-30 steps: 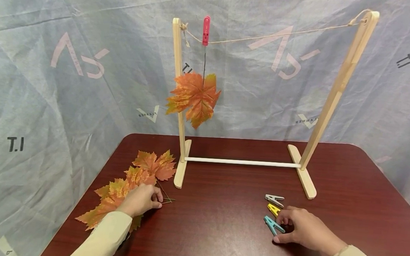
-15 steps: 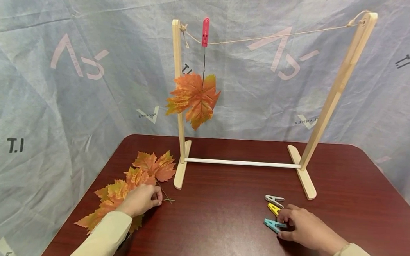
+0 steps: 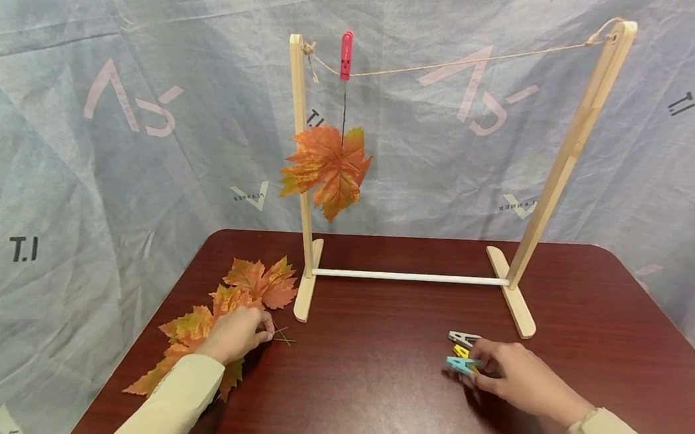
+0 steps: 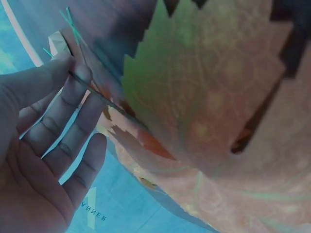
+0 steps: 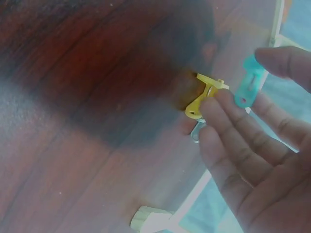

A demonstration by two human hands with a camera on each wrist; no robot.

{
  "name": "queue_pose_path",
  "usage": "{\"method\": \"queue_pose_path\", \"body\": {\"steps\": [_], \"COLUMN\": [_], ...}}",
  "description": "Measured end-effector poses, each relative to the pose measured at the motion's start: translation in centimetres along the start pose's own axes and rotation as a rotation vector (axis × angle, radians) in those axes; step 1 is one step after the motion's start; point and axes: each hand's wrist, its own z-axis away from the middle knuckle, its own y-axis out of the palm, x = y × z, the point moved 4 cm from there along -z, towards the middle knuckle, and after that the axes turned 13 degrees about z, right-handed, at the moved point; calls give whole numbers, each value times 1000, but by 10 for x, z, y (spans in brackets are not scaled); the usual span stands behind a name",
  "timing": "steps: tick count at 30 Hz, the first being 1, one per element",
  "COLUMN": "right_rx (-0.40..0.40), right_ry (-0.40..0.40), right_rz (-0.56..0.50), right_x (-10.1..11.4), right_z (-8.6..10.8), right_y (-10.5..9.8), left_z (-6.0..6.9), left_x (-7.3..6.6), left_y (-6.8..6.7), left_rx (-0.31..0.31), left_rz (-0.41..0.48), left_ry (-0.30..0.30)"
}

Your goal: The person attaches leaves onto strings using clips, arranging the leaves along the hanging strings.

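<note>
My left hand [image 3: 232, 336] lies over a row of orange artificial maple leaves [image 3: 260, 281] at the table's left. Its thumb and forefinger pinch one leaf's thin stem [image 4: 109, 103], the other fingers loosely spread; the leaf blade [image 4: 209, 92] fills much of the left wrist view. On the right, my right hand [image 3: 519, 380] pinches a teal clothespin [image 5: 249, 82] between thumb and forefinger, just off the table. Beneath those fingers, partly hidden, a yellow clothespin [image 5: 201, 99] rests on the wood. Beyond it is a grey clothespin [image 3: 462, 338].
A wooden frame [image 3: 549, 183] stands at the back with twine [image 3: 452, 65] strung between its posts. One maple leaf [image 3: 329, 169] hangs near the left post from a pink clothespin [image 3: 346, 56]. A white rod [image 3: 409, 276] joins the feet low across the dark table [image 3: 361, 390].
The teal clothespin has turned and come up off the table in my right hand, shifting toward the yellow one. My left hand has moved slightly up and left, and the stem in it shifted.
</note>
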Motion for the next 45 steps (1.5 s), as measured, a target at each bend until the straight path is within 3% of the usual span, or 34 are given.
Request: {"method": "queue_pose_path", "body": {"steps": [10, 17, 24, 29, 34, 45], "right_rx": [-227, -323, -378, -423, -463, -472], "right_ry": [-25, -3, -43, -24, -29, 8], "right_rz": [15, 58, 79, 75, 97, 75], "right_x": [11, 15, 20, 22, 25, 27], "right_z": [-7, -13, -19, -25, -28, -34], "right_y": [-22, -41, -62, -81, -99, -124], "left_z": [-4, -11, -16, -19, -22, -37], "left_x": [-12, -25, -43, -60, -77, -106], "left_y": [-20, -36, -52, -62, -71, -87], "left_rx": [-10, -25, -37, -23, -27, -7], "left_rz": [55, 61, 120, 194, 212, 327], "left_ry": [-7, 3, 39, 75, 110, 185]}}
